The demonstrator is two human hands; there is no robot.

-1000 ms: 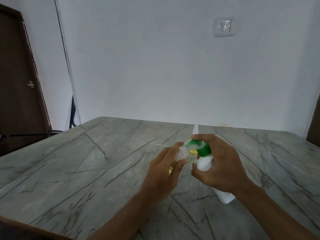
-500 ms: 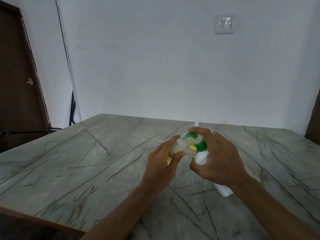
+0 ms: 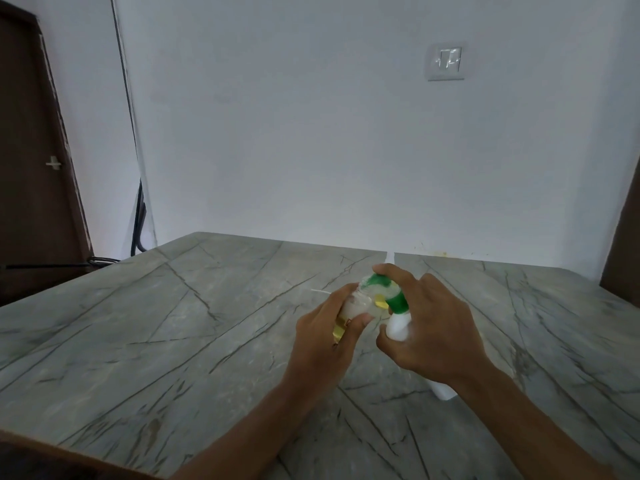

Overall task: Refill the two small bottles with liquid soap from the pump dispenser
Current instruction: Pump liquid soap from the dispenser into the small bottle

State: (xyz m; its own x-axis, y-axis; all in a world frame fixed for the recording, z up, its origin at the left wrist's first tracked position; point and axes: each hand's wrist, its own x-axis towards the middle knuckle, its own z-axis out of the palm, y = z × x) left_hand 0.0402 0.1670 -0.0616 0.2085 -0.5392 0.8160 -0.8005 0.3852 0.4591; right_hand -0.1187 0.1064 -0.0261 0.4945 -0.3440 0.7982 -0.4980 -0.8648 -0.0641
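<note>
Both hands are over the middle of the grey veined bench (image 3: 173, 341), held close together. The left hand (image 3: 329, 341) has its grip wrapped round a small bottle (image 3: 353, 306), which is clear with a yellow label (image 3: 341, 329); fingers curl behind it and the thumb lies across the front. The bottle is tilted, its mouth toward the right hand. The right hand (image 3: 443, 327) has its grip curled round the neck of the white pump dispenser (image 3: 398, 327), with the forefinger (image 3: 394, 273) lying on top of the green pump head (image 3: 394, 299). The dispenser leans, its base low by the right wrist; cannot tell whether it touches the bench. The nozzle sits right at the small bottle's mouth, where motion blur hides the exact contact. Also in view are a thin white stick (image 3: 318, 291) on the bench just beyond the left hand, a switch plate (image 3: 445, 60) on the white wall, and a dark door (image 3: 34, 150) at far left.
</note>
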